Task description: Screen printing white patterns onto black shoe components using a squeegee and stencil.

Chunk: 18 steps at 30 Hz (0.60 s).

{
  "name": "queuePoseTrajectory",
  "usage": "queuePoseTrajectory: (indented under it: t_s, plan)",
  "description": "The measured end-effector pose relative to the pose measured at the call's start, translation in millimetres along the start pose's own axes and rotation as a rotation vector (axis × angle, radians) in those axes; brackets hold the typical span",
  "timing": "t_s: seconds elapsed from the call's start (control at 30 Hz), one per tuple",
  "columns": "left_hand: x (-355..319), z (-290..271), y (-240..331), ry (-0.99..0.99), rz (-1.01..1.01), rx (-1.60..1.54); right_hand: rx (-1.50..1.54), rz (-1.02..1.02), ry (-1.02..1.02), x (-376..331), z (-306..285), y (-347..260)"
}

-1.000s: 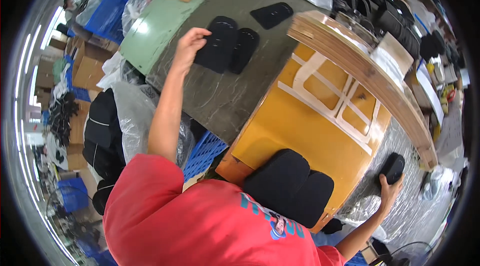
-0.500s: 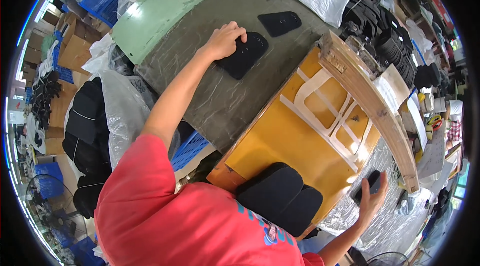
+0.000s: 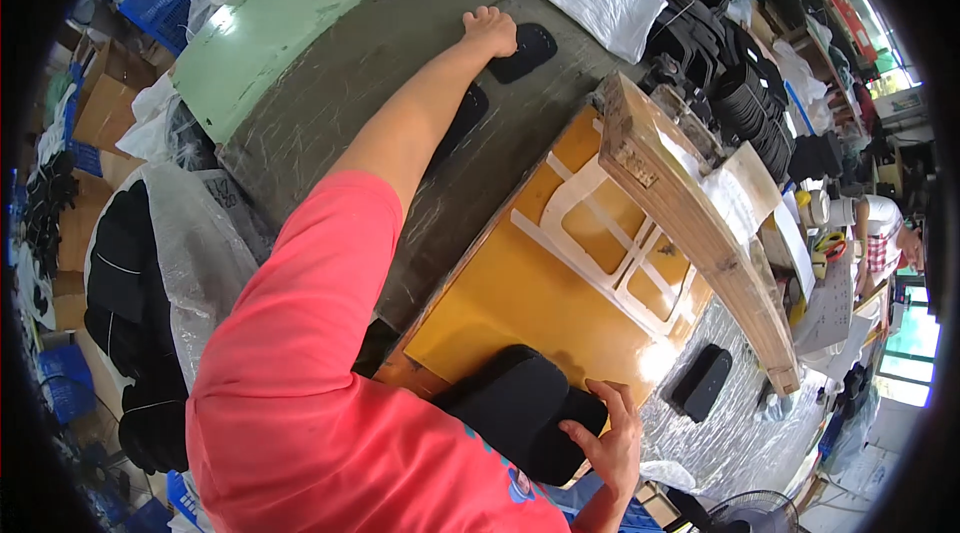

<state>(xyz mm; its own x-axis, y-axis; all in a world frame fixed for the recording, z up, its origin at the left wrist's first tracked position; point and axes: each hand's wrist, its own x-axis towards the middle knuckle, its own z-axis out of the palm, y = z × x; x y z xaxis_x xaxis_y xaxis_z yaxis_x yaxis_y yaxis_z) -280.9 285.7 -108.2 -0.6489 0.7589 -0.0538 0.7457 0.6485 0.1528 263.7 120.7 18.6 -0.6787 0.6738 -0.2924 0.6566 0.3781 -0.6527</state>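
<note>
My left hand (image 3: 490, 33) is at the left edge of a flat, round-ended black panel (image 3: 528, 55) on the dark grey tabletop (image 3: 330, 103); I can't tell whether it grips. My right hand (image 3: 614, 438) is open, thumb and fingers parted at the edge of two thick, rounded black pads (image 3: 510, 393) on the glossy amber board (image 3: 500, 303). A second flat black panel (image 3: 466, 123) lies partly behind my left forearm (image 3: 410, 123), and a black oblong block (image 3: 702, 383) rests on clear plastic film (image 3: 750, 433) at right.
</note>
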Motion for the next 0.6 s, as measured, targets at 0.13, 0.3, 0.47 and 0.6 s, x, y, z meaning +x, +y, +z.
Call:
queuePoseTrajectory:
  t_s: [0.13,0.3,0.47,0.6]
  plan:
    - [-1,-5,-19,0.09,-0.03,-0.326,-0.057,-0.03,0.031,-5,5,0]
    - [-64,-51,-73,0.077,0.154,-1.279,-0.12,-0.063,0.146,-15,12,8]
    - [-157,-55,-99,-0.158,0.178,-0.977,-0.098,-0.071,0.087,-16,6,10]
    - [-194,-27,-111,0.13,0.083,-0.359,-0.124,-0.148,0.03,-7,6,2]
